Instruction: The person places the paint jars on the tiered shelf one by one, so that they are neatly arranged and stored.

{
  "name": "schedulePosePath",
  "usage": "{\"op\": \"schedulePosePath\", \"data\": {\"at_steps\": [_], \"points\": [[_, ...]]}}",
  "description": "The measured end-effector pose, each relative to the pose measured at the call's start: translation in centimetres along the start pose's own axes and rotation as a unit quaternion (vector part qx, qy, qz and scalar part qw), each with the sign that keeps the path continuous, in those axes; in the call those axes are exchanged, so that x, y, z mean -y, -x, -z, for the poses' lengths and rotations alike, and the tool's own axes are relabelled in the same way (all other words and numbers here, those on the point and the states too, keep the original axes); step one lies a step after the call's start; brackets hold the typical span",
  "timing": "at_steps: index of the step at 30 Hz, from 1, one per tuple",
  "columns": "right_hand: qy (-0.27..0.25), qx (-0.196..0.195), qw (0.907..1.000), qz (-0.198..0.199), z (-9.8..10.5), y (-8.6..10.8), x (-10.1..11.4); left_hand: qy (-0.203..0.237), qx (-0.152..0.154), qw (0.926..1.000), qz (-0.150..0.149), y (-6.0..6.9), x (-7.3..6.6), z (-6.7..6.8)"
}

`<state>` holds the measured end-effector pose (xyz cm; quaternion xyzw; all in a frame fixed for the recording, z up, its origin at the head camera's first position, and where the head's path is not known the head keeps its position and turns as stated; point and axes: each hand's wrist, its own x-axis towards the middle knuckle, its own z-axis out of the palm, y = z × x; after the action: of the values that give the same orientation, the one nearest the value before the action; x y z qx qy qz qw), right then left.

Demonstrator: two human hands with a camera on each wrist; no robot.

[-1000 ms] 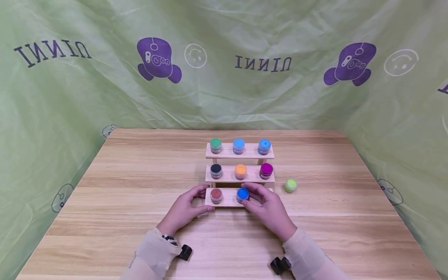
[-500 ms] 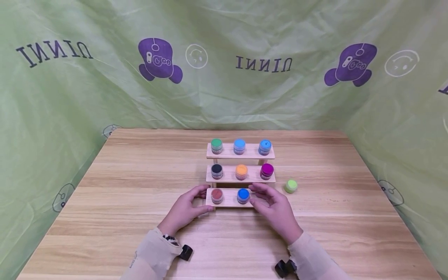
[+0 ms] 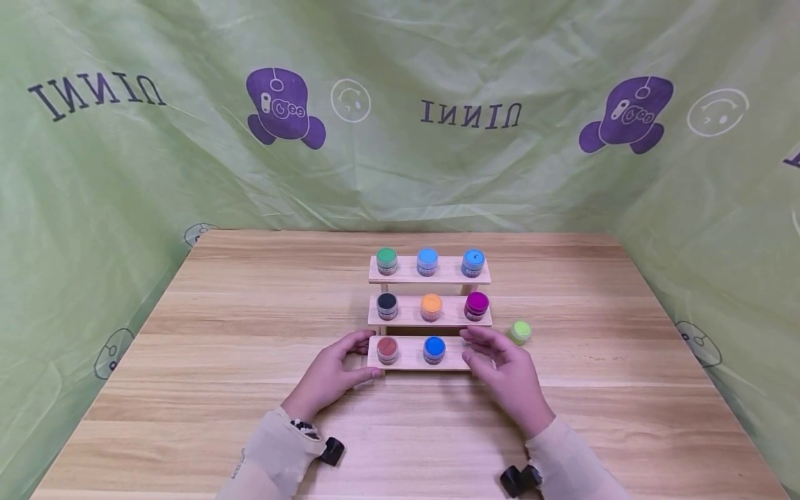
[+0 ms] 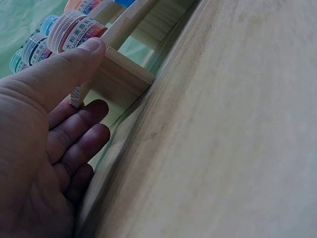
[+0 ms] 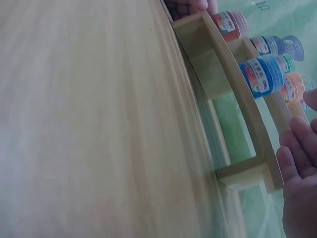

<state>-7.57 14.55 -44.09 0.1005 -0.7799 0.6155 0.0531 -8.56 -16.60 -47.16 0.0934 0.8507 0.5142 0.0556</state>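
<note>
A wooden three-tier stand (image 3: 409, 361) bears small paint jars with coloured lids. My left hand (image 3: 331, 375) grips the left end of its lowest tier, thumb at the front edge and fingers behind, beside the red-brown paint jar (image 3: 387, 351). In the left wrist view its thumb (image 4: 91, 47) lies against the tier's edge. The blue paint jar (image 3: 434, 350) stands mid-tier. Right of that jar, apart from it, my right hand (image 3: 509, 371) hovers around the tier's right end, holding nothing, fingers loosely bent. A light green paint jar (image 3: 520, 332) stands on the table just beyond it.
The middle tier carries black (image 3: 387, 305), orange (image 3: 431, 307) and purple paint jars (image 3: 477, 305). On the top tier are green (image 3: 387, 261), light blue (image 3: 428, 262) and blue paint jars (image 3: 473, 262). A green printed curtain (image 3: 400, 180) surrounds the wooden table (image 3: 262, 298).
My right hand has let go of the blue paint jar and moved right, away from it. The jar stays on the lowest tier. My left hand keeps its place.
</note>
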Motion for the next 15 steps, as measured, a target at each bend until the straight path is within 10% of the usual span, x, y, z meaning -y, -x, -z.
{"op": "schedulePosePath", "data": {"at_steps": [15], "points": [[0.0,-0.043,0.9991,0.004,1.3,-0.2,-0.6,-0.001,0.003,1.0,0.003,0.1,-0.1,0.1]]}}
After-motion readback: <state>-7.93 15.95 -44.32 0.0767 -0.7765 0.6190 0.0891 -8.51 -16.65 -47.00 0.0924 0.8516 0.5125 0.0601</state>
